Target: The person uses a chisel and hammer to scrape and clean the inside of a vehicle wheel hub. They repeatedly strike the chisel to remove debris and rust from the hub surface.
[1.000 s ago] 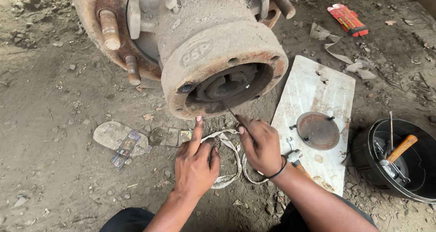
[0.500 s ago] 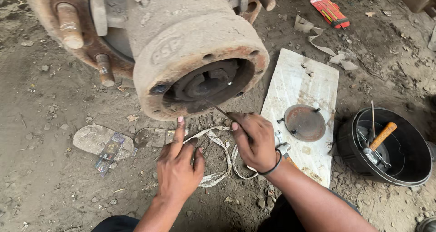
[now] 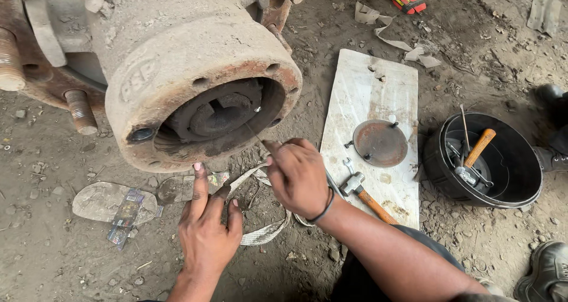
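Rusty wheel hub (image 3: pixel 177 59) is getting probed: the right hand (image 3: pixel 299 175) is pinching a thin wire (image 3: pixel 255 131) into its bore, while the left hand (image 3: pixel 207 231), holding nothing, is bracing below it; steady aim likely matters next.

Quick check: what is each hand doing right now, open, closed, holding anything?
Left hand: open, empty, fingers spread on the ground below the wheel hub.
Right hand: closed, pinching a thin metal rod poked into the hub.

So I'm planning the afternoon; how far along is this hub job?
Done: round rusty cover plate lies off on the white board. In hand: right hand pokes a thin metal rod into the open rusty wheel hub; left hand rests below. Left: inner parts remain inside.
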Tool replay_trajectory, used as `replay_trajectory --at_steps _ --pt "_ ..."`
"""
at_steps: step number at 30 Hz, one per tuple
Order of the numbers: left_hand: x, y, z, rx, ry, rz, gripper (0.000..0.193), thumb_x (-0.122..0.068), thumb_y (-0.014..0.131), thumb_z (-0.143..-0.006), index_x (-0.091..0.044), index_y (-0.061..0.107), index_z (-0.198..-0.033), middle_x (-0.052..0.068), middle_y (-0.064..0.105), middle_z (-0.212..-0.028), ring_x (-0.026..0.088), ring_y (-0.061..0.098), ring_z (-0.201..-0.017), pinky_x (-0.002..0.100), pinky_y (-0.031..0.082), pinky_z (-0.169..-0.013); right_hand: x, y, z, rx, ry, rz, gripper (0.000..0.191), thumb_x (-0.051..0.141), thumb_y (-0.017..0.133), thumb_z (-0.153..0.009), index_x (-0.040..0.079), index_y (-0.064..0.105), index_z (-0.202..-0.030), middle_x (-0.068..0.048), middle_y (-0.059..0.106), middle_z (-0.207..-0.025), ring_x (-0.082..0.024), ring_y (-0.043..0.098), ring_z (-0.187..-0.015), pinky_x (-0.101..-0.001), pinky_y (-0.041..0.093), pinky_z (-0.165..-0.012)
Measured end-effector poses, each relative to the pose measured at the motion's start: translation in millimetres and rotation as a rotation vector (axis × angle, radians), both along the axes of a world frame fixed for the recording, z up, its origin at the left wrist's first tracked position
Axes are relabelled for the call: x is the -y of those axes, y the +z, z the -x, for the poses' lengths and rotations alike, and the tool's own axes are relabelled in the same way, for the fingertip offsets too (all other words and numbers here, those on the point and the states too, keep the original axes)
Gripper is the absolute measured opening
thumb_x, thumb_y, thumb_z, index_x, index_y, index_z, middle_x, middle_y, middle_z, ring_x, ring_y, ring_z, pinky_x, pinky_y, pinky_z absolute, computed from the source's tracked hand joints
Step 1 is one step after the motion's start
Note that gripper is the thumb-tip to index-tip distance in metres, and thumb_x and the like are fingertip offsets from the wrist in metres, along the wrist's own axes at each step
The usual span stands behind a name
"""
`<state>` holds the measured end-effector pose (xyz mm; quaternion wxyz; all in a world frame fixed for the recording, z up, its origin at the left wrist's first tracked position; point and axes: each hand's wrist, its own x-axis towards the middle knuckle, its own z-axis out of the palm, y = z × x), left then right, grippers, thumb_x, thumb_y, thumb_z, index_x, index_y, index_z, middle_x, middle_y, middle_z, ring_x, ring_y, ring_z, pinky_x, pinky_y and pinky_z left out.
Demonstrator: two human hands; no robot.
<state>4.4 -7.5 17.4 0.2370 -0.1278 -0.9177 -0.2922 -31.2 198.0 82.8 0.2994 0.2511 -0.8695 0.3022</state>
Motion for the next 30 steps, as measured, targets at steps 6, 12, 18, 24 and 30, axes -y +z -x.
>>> replay_trajectory --at_steps 6,12,18,24,30 --pt "-1 -1 0 0.032 0.004 -0.009 0.015 -0.013 0.073 -0.077 0.000 0.073 -0.085 0.029 0.042 -0.159 0.033 0.072 -0.075 0.039 0.059 -0.064 0 -3 4 -0.058 0.338 0.106 0.014 0.002 0.059 -0.088 0.006 0.064 -0.101 -0.005 0.066 -0.080 -0.022 0.067 -0.077 -0.0380 0.055 -0.086" --pt "-1 1 -1 -0.047 -0.023 -0.047 0.023 -0.013 0.072 -0.078 -0.002 0.076 -0.098 0.028 0.041 -0.158 0.034 0.074 -0.084 0.040 0.061 -0.070 1 12 -3 0.041 0.058 -0.031 0.027 0.002 0.062 -0.089 -0.004 0.067 -0.115 -0.009 0.067 -0.082 -0.025 0.066 -0.080 -0.0409 0.050 -0.086" --pt "-2 3 0 -0.016 -0.027 -0.056 0.020 -0.013 0.072 -0.079 -0.001 0.076 -0.094 0.030 0.042 -0.158 0.032 0.074 -0.081 0.038 0.060 -0.068 -4 13 -1 0.042 0.188 0.103 0.022 0.001 0.056 -0.081 0.006 0.066 -0.100 -0.006 0.066 -0.076 -0.024 0.065 -0.075 -0.0500 0.049 -0.103" --pt "-6 6 1 -0.050 -0.084 -0.066 0.025 -0.011 0.071 -0.079 0.003 0.074 -0.100 0.033 0.040 -0.157 0.029 0.072 -0.073 0.040 0.060 -0.072 -11 11 0 0.176 0.320 -0.006 0.031 0.001 0.060 -0.085 -0.005 0.067 -0.115 -0.010 0.068 -0.083 -0.029 0.066 -0.081 -0.0410 0.050 -0.082" --pt "-9 6 1 -0.027 -0.083 -0.069 0.026 -0.011 0.072 -0.078 0.002 0.074 -0.101 0.030 0.042 -0.157 0.029 0.072 -0.074 0.041 0.060 -0.075 -8 10 2 -0.035 -0.022 0.020 0.015 0.000 0.061 -0.090 -0.002 0.067 -0.103 -0.009 0.063 -0.075 -0.028 0.064 -0.081 -0.0413 0.052 -0.083"
